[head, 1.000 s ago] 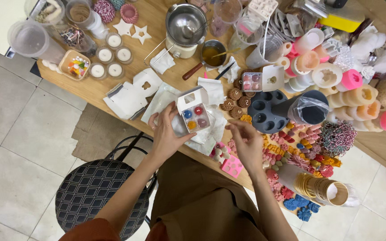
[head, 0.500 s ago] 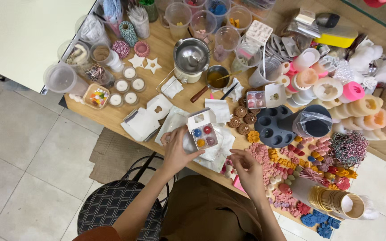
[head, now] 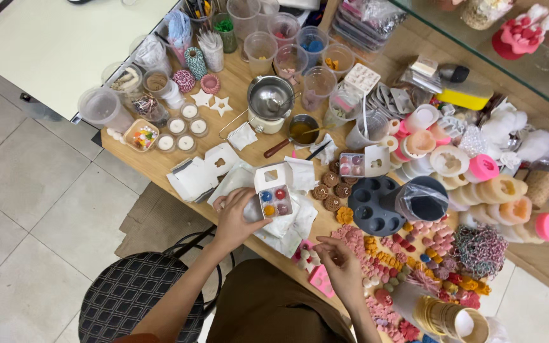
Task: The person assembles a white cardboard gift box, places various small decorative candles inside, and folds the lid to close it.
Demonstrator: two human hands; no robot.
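Note:
My left hand (head: 235,216) grips the near side of a small white box (head: 274,196) with its lid flap up. Inside lie several small round wax pieces in blue, red and orange. The box rests over white paper wrappings (head: 293,223) on the wooden table (head: 154,166). My right hand (head: 341,265) hovers near the table's front edge with its fingers curled, among small pink and white wax shapes (head: 308,256); I cannot tell whether it pinches one.
A dark muffin-style mould (head: 373,203) and brown cookie-shaped pieces (head: 328,188) lie right of the box. A steel melting pot (head: 270,100), plastic cups, tealights (head: 182,127), silicone moulds and piles of coloured wax shapes (head: 414,254) crowd the table. A black stool (head: 138,295) stands below.
The view has shifted, so the table sits lower and more to the right. My left hand keeps the box. My right hand has drawn back from the box toward the front edge.

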